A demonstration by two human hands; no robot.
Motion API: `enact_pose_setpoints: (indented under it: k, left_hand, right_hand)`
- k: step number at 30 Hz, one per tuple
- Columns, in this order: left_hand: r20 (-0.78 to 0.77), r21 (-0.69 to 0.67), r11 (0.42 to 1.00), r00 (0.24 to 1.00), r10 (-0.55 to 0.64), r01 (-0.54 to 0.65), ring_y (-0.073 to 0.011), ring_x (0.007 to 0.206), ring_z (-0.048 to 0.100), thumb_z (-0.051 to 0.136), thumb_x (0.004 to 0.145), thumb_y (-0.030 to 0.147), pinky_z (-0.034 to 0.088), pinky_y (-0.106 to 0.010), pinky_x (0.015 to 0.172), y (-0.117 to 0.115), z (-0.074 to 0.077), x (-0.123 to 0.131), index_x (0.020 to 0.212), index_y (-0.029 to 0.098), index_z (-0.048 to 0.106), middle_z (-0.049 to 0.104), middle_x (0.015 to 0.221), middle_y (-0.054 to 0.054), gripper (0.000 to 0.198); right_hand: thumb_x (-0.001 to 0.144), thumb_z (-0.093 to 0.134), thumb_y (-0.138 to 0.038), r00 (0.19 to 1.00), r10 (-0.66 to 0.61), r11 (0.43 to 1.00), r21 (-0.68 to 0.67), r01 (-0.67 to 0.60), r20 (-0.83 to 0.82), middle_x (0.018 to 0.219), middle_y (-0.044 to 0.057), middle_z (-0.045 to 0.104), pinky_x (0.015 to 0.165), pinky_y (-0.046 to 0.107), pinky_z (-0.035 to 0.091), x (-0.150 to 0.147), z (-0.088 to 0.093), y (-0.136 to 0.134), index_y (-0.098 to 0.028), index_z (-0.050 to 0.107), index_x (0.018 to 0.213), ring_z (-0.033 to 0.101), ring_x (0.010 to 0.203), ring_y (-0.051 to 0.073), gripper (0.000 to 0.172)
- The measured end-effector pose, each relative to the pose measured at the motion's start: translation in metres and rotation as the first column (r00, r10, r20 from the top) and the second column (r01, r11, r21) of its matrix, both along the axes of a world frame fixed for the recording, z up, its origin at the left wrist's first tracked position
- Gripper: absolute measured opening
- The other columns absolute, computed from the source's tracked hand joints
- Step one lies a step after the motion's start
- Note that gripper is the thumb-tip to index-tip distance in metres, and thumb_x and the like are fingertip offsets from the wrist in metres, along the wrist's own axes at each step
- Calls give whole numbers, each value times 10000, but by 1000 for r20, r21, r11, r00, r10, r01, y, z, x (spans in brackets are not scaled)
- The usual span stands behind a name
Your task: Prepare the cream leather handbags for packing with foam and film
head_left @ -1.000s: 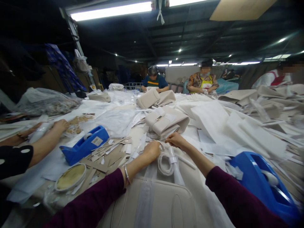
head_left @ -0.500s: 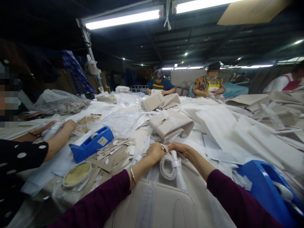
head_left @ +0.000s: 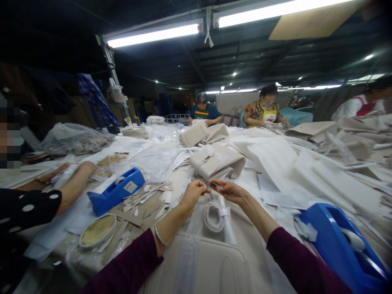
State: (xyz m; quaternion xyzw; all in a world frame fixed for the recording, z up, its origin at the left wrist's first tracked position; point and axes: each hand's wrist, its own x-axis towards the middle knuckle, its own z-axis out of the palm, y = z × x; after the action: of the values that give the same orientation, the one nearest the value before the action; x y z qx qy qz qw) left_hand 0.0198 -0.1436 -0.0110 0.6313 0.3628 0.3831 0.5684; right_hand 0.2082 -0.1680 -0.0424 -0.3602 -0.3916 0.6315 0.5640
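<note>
My left hand (head_left: 192, 195) and right hand (head_left: 229, 192) hover just above the coiled white strap (head_left: 212, 217), forearms angled inward. The fingertips (head_left: 206, 189) of each hand are drawn together, almost meeting over the coil; I cannot tell whether they pinch anything. Beyond the coil sits a cream handbag (head_left: 217, 161), and on its near side lies a padded beige bag (head_left: 196, 265).

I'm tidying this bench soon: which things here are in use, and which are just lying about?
In use: left hand, right hand, white coil, beige bag.
Lying about: blue tape dispenser, round dish, cardboard scraps.
</note>
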Motion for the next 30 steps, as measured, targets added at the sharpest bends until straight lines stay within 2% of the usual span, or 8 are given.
enact_pose_setpoints:
  k: [4, 7, 11, 20, 24, 27, 29, 30]
  left_hand:
    - [183, -177, 984, 982, 44, -11, -118, 603, 608, 575, 704, 189, 478, -259, 696, -3, 4, -1, 743, 136, 542, 639, 611, -24, 73]
    - [265, -269, 962, 958, 112, -38, -106, 569, 609, 570, 690, 130, 481, -244, 660, -4, 8, -6, 857, 141, 520, 660, 664, -29, 174]
    - [320, -321, 945, 933, 165, -57, -104, 577, 626, 581, 692, 101, 495, -242, 647, -4, 11, -12, 953, 154, 471, 691, 804, -70, 288]
    - [246, -308, 950, 961, 126, -46, -181, 722, 696, 528, 760, 134, 540, -317, 706, 2, 17, -10, 1146, 155, 437, 657, 933, -83, 397]
    - [-133, 60, 998, 991, -9, 17, -184, 801, 669, 419, 823, 117, 516, -346, 772, -6, 36, -6, 1154, 169, 496, 655, 982, -92, 344]
    - [-432, 621, 779, 866, 250, 84, -241, 1078, 550, 488, 819, 149, 423, -386, 928, -13, 53, -10, 1123, 210, 577, 622, 1080, -104, 323]
    - [-516, 745, 646, 756, 403, 164, -274, 1137, 482, 587, 776, 219, 400, -383, 932, -12, 60, -14, 1069, 214, 615, 602, 1109, -102, 294]
    - [-589, 717, 659, 702, 400, 227, -273, 1094, 501, 611, 756, 236, 415, -363, 891, -11, 62, -16, 1002, 212, 640, 614, 1068, -92, 248]
  right_hand:
    - [536, 786, -161, 987, -142, 989, -43, 139, -71, 758, 23, 664, 645, 249, 497, -11, -5, 2, -168, 645, 751, 609, 707, 139, 257]
    - [580, 812, -315, 988, -150, 987, -67, 147, -44, 584, -39, 543, 422, 206, 344, -12, -8, 6, -162, 601, 709, 411, 450, 58, 291]
    - [577, 802, -392, 972, -103, 995, 22, 100, 212, 552, -70, 496, 404, 191, 234, -11, -2, 6, -161, 589, 776, 328, 425, 39, 371]
    - [607, 677, -334, 656, -56, 989, 132, -68, 753, 444, -77, 439, 394, 199, 205, -21, 31, 15, -174, 520, 573, 331, 400, 53, 226]
    - [610, 671, -304, 566, -98, 967, 212, -138, 818, 446, -67, 429, 429, 192, 224, -26, 34, 20, -150, 531, 502, 339, 435, 44, 235]
    - [590, 671, -271, 680, -59, 980, 171, -99, 731, 457, -57, 481, 426, 201, 291, -26, 32, 15, -154, 549, 530, 398, 417, 63, 180]
    - [570, 692, -265, 772, -50, 988, 142, -53, 633, 482, -45, 522, 445, 214, 356, -24, 31, 8, -158, 561, 565, 456, 437, 85, 170]
    - [565, 703, -266, 805, -51, 990, 135, -37, 591, 500, -40, 540, 471, 223, 391, -23, 31, 4, -159, 567, 584, 483, 460, 96, 174]
